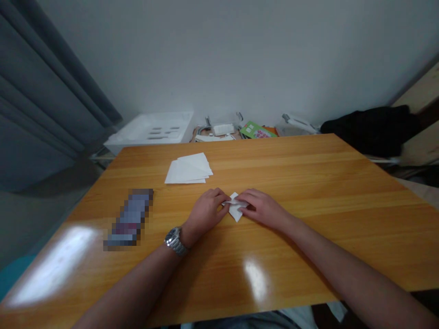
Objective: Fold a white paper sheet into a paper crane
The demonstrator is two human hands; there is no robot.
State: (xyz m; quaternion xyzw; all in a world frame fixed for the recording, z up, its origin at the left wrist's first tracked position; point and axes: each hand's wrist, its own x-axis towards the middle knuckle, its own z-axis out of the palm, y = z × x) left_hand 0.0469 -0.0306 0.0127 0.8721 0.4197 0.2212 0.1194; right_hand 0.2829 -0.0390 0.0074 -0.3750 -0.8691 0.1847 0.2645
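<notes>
A small folded piece of white paper (235,208) lies on the wooden table (308,192) between both hands. My left hand (206,211), with a metal watch on its wrist, has its fingers curled and pinches the paper's left side. Pressing on the paper's right side is my right hand (262,208), its fingertips closed on the fold. Part of the paper is hidden under the fingers.
A stack of white paper sheets (189,169) lies farther back on the table. A pixelated flat object (129,219) is at the left. Behind the table are a white tray (151,129), clutter with a green packet (255,130), and a black bag (373,129).
</notes>
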